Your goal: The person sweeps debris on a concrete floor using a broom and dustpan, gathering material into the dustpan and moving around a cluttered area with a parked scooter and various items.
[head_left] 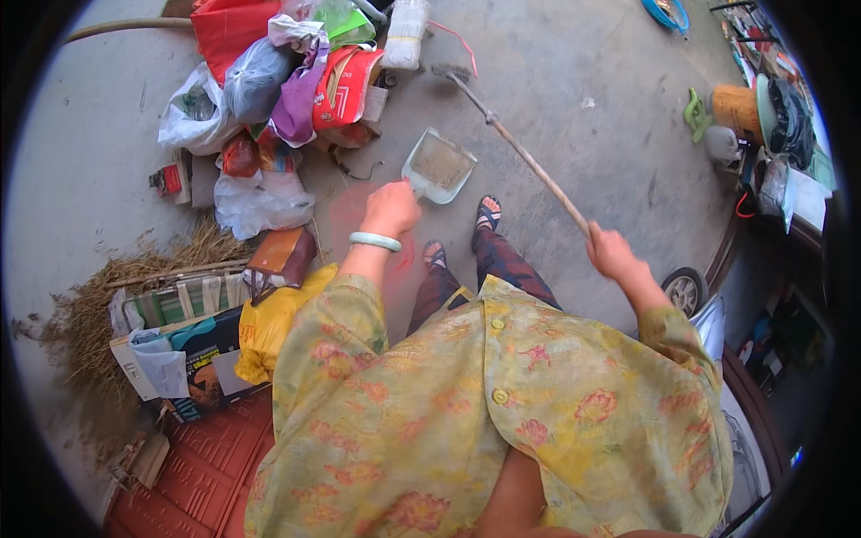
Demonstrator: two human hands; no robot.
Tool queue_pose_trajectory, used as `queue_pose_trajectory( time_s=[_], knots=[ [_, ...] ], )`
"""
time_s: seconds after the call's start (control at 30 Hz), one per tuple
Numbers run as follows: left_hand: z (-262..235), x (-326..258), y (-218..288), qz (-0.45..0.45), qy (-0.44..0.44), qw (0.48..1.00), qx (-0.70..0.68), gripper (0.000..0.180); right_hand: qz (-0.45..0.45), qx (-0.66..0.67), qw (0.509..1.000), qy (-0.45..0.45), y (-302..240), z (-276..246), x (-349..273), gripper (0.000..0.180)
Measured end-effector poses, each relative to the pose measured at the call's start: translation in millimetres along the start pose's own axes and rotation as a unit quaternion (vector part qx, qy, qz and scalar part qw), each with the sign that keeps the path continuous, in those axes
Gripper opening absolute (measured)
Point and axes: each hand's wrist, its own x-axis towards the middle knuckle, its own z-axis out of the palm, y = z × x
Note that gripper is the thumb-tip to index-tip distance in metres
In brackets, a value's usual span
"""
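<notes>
My left hand, with a pale bangle on its wrist, is closed round the handle of a whitish dustpan. The pan reaches out ahead of my feet, with brownish dirt spread in it. My right hand grips the upper end of a long wooden-handled broom. The stick slants away to the far left, and its small dark head rests on the concrete beyond the dustpan, apart from it.
Bags and boxes pile up at the far left, among them a purple bag. Nearer lie dry straw, a yellow bag and a red ridged panel. At right stand a wheel and an orange bucket.
</notes>
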Motion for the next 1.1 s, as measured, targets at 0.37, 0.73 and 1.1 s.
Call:
queue_pose_trajectory(
  time_s=[0.37, 0.73, 1.1],
  knots=[
    [-7, 2, 6, 0.003, -0.005, 1.000, -0.001, 0.026, -0.001, 0.115, 0.976, -0.183, -26, -26, -76, 0.022],
    [-2, -10, -2, 0.009, -0.017, 1.000, 0.014, 0.026, 0.060, 0.121, 0.981, -0.138, -43, -31, -94, 0.029],
    [-15, -43, -64, 0.045, -0.014, 0.997, 0.066, 0.026, 0.102, 0.142, 0.984, -0.041, -92, 43, -91, 0.022]
  ],
)
